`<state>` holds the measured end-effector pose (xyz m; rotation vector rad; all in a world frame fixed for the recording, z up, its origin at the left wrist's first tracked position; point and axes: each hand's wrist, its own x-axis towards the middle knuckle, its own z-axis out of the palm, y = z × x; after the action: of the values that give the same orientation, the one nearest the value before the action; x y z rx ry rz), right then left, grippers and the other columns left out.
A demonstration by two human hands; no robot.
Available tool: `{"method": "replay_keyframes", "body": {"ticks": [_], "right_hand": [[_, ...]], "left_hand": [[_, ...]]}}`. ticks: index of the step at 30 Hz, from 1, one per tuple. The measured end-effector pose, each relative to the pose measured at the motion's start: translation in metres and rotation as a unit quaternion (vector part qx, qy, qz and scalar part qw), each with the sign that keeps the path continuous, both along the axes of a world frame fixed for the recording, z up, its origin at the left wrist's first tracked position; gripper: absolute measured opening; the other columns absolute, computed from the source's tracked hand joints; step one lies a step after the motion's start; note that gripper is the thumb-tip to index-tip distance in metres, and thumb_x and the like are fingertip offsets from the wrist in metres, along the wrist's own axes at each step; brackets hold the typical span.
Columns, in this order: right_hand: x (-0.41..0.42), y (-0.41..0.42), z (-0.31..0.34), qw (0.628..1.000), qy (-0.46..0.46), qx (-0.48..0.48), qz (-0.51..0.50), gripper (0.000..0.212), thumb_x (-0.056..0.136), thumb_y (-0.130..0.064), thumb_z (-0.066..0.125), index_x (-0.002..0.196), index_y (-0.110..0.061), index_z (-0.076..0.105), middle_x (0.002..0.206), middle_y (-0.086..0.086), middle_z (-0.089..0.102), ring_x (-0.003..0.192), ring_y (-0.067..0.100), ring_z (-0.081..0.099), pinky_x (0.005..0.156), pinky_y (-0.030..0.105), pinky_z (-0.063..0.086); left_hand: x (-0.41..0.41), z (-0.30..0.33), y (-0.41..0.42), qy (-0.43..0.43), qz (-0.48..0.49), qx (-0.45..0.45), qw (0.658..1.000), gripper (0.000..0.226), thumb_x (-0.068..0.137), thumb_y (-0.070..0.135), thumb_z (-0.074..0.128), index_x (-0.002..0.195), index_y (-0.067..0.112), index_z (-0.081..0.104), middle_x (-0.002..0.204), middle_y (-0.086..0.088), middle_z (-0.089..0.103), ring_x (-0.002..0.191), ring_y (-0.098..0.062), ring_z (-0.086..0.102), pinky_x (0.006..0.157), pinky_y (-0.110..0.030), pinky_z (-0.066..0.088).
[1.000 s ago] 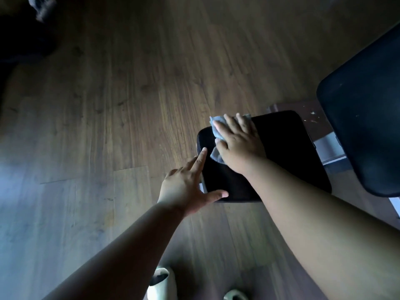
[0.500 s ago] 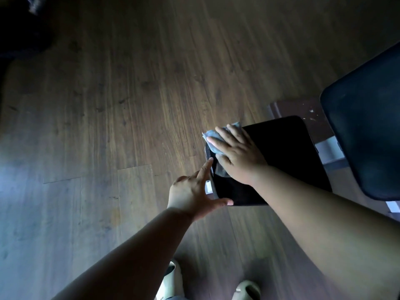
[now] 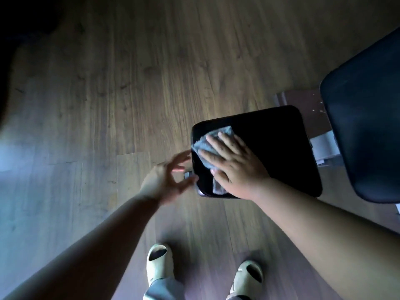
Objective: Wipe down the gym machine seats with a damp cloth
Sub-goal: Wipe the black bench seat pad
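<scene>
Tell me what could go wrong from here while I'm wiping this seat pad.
The cloth is bunched under the flat right hand, near the black seat pad's left edge, so it may slip off that edge or leave the right part unwiped. The left hand, blurred beside that edge, has no clear grip on the pad, so the pad may shift. The larger dark pad could be missed.

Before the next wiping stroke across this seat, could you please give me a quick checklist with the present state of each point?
1. Cloth flat under right hand: ok.
2. Cloth lies on the seat pad, at its left edge: ok.
3. Left hand steadying the pad's edge: cannot tell, it is blurred.
4. Rest of the pad bare for the stroke: ok.
5. Cloth damp: cannot tell.
6. Feet in slippers planted on the floor: ok.
</scene>
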<state>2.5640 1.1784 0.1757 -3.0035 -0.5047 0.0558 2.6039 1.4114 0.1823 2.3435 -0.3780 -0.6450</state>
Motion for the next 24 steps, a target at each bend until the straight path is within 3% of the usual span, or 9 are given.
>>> {"method": "replay_keyframes", "body": {"ticks": [2, 4, 7, 9, 11, 14, 16, 20, 24], "right_hand": [[-0.029, -0.024, 0.002, 1.000, 0.014, -0.006, 0.006, 0.061, 0.093, -0.040, 0.043, 0.153, -0.033, 0.033, 0.163, 0.000, 0.023, 0.150, 0.028, 0.019, 0.120, 0.051, 0.018], [-0.036, -0.046, 0.002, 0.997, 0.015, -0.012, -0.069, 0.061, 0.092, -0.040, 0.041, 0.151, -0.031, 0.036, 0.162, 0.001, 0.028, 0.148, 0.030, 0.024, 0.118, 0.053, 0.023], [-0.015, -0.029, 0.006, 0.962, 0.021, -0.002, -0.272, 0.063, 0.090, -0.042, 0.034, 0.151, -0.028, 0.036, 0.161, 0.005, 0.028, 0.147, 0.034, 0.022, 0.119, 0.053, 0.016], [0.000, 0.011, 0.007, 0.945, 0.033, 0.027, -0.323, 0.067, 0.089, -0.043, 0.034, 0.154, -0.028, 0.028, 0.163, 0.008, 0.021, 0.149, 0.036, 0.015, 0.120, 0.054, 0.005], [-0.004, 0.048, 0.008, 0.969, 0.019, 0.053, -0.240, 0.066, 0.089, -0.042, 0.042, 0.152, -0.026, 0.032, 0.162, 0.009, 0.024, 0.148, 0.037, 0.015, 0.120, 0.055, 0.002], [-0.040, 0.064, 0.005, 0.994, 0.000, 0.080, -0.076, 0.058, 0.087, -0.036, 0.048, 0.144, -0.027, 0.050, 0.158, 0.006, 0.034, 0.146, 0.035, 0.025, 0.120, 0.054, 0.010], [-0.066, 0.043, 0.002, 0.994, -0.005, 0.082, -0.072, 0.057, 0.088, -0.034, 0.048, 0.144, -0.030, 0.049, 0.158, 0.002, 0.036, 0.146, 0.032, 0.028, 0.120, 0.051, 0.016], [-0.103, -0.034, -0.003, 0.977, -0.012, 0.042, -0.207, 0.056, 0.092, -0.041, 0.046, 0.147, -0.034, 0.044, 0.159, -0.002, 0.035, 0.146, 0.029, 0.029, 0.115, 0.052, 0.026], [-0.093, -0.067, 0.002, 0.942, 0.022, 0.005, -0.333, 0.058, 0.092, -0.042, 0.039, 0.149, -0.033, 0.040, 0.159, 0.003, 0.033, 0.146, 0.032, 0.025, 0.117, 0.054, 0.022]], "left_hand": [[0.017, 0.011, -0.003, -0.068, 0.048, -0.005, 0.997, 0.058, 0.082, 0.058, 0.062, 0.137, 0.042, 0.051, 0.123, 0.007, 0.069, 0.108, -0.007, 0.067, 0.089, -0.031, 0.054], [0.040, 0.019, -0.017, -0.104, 0.055, 0.030, 0.993, 0.050, 0.092, 0.042, 0.061, 0.141, 0.040, 0.049, 0.127, 0.004, 0.067, 0.115, -0.014, 0.064, 0.088, -0.028, 0.048], [0.078, 0.023, -0.048, -0.048, 0.028, 0.030, 0.998, 0.040, 0.100, 0.035, 0.052, 0.140, 0.028, 0.054, 0.134, -0.003, 0.063, 0.124, -0.019, 0.058, 0.098, -0.028, 0.043], [0.094, 0.024, -0.066, -0.033, 0.007, 0.048, 0.998, 0.039, 0.102, 0.035, 0.045, 0.131, 0.014, 0.062, 0.131, -0.010, 0.064, 0.122, -0.026, 0.059, 0.102, -0.034, 0.044], [0.100, 0.028, -0.076, -0.052, -0.009, 0.083, 0.995, 0.045, 0.097, 0.038, 0.039, 0.121, 0.015, 0.069, 0.125, -0.011, 0.067, 0.113, -0.029, 0.062, 0.096, -0.037, 0.048], [0.095, 0.035, -0.080, -0.055, 0.031, 0.095, 0.993, 0.030, 0.091, 0.047, 0.057, 0.110, 0.030, 0.072, 0.115, 0.000, 0.072, 0.106, -0.023, 0.065, 0.087, -0.032, 0.049], [0.083, 0.034, -0.080, -0.078, 0.016, 0.117, 0.990, 0.041, 0.087, 0.056, 0.062, 0.122, 0.034, 0.065, 0.121, 0.003, 0.069, 0.111, -0.021, 0.064, 0.089, -0.032, 0.049], [0.059, 0.029, -0.074, -0.112, -0.039, 0.146, 0.982, 0.081, 0.076, 0.067, 0.067, 0.146, 0.037, 0.040, 0.144, 0.008, 0.050, 0.127, -0.019, 0.053, 0.099, -0.036, 0.047], [0.059, 0.024, -0.068, -0.117, -0.048, 0.129, 0.983, 0.086, 0.071, 0.070, 0.069, 0.146, 0.047, 0.033, 0.145, 0.018, 0.045, 0.127, -0.015, 0.051, 0.097, -0.033, 0.047]]}}
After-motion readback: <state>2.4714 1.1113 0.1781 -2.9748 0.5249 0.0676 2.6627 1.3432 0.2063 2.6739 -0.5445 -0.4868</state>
